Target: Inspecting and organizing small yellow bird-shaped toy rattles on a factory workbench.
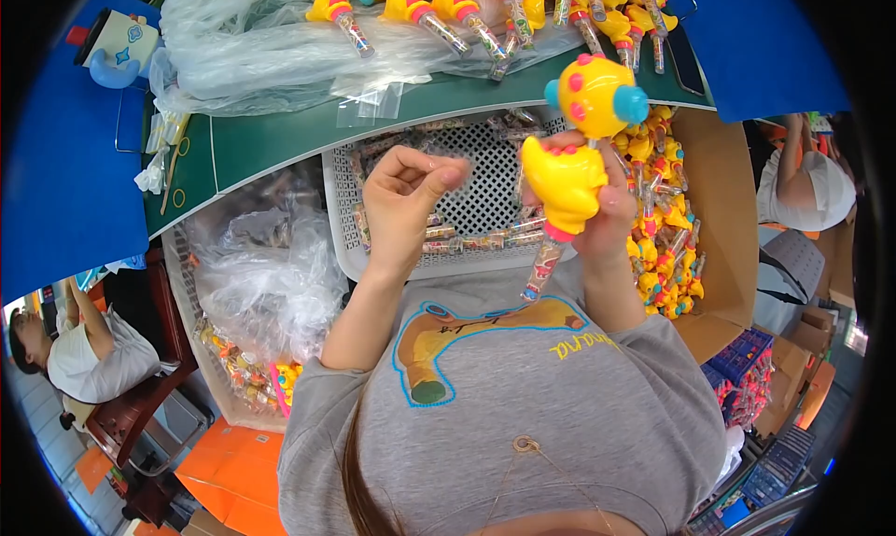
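Note:
My right hand [611, 205] is wrapped round a yellow duck-shaped candy toy [565, 181]. Its round head has pink spots and blue ends, and a clear tube of small sweets [541, 270] points down from its pink collar. To the left, my left hand [408, 200] is closed in a pinch, apart from the toy. Whatever lies between its fingertips, if anything, is too small and blurred to tell. Beneath both hands stands a white plastic basket [439, 265] with several wrapped sweet tubes along its sides.
More yellow candy toys [457, 4] lie on the green table [271, 116] beside clear plastic bags [252, 41] and a dark phone [684, 60]. At right, a cardboard box [719, 219] holds many such toys. Another bin [201, 293] with plastic bags stands left. Other people sit on both sides.

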A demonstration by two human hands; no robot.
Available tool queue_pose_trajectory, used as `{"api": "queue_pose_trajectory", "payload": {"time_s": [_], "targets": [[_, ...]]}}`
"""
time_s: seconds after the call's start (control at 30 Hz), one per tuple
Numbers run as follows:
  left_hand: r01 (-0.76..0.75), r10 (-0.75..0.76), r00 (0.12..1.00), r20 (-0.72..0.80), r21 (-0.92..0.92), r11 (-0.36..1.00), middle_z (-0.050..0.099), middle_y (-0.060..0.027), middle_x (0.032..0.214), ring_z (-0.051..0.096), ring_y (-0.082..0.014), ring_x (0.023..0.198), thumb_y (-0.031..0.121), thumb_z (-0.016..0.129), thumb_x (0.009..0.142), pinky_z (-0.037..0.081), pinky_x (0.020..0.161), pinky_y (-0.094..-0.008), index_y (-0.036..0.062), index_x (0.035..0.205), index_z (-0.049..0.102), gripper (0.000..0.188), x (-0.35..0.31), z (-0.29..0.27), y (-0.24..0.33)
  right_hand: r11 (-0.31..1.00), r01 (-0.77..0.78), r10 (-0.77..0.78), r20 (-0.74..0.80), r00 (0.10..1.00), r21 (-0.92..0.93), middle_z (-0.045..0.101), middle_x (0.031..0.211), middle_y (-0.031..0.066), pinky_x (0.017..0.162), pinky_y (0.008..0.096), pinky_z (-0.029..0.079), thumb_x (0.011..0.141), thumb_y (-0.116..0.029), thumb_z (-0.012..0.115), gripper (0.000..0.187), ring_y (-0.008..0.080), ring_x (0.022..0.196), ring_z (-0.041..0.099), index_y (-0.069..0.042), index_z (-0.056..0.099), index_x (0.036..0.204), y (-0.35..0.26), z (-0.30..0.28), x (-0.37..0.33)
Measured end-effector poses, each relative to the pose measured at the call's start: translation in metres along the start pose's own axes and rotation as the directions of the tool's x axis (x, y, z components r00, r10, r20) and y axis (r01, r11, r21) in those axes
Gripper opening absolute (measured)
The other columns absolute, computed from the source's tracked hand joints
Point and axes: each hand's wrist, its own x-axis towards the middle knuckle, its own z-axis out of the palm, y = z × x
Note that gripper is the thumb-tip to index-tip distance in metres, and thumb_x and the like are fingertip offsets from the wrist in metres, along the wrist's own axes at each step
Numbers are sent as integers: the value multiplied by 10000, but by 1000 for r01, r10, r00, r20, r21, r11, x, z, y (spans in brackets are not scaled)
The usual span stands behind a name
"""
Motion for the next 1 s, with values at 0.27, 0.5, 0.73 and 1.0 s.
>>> {"api": "queue_pose_trajectory", "payload": {"time_s": [0.27,0.5,0.73,1.0], "targets": [[-108,118,993,-27,246,963,649,-61,827,633,-124,816,-56,757,700,499,771,-249,19,1025,537,399,-11,6,3,941,330,-338,-280,898,-76,540,1165,144,775,358,536,913,-410,492,569,265,942,614,-33,359,1317,-17,12,15],[-197,205,979,7,316,928,641,-60,852,628,-114,813,-73,749,696,499,754,-237,-1,1014,572,371,-19,7,0,931,316,-359,-298,885,-184,464,1301,152,898,413,495,955,-319,452,522,294,1052,579,-3,331,1352,-8,20,29],[-238,249,968,13,349,907,626,-73,880,620,-110,801,-86,736,704,513,732,-220,-11,1007,566,355,-21,5,-3,927,360,-373,-314,873,-102,510,1240,135,911,365,475,973,-225,457,389,235,1072,563,-7,400,1291,-2,21,32],[-216,221,975,19,303,928,632,-67,857,620,-105,780,-76,735,710,516,720,-222,-6,1003,568,344,-21,5,-4,930,358,-368,-291,883,-88,525,1222,125,913,372,478,960,-186,477,380,234,1068,571,-2,402,1284,0,18,32]]}}
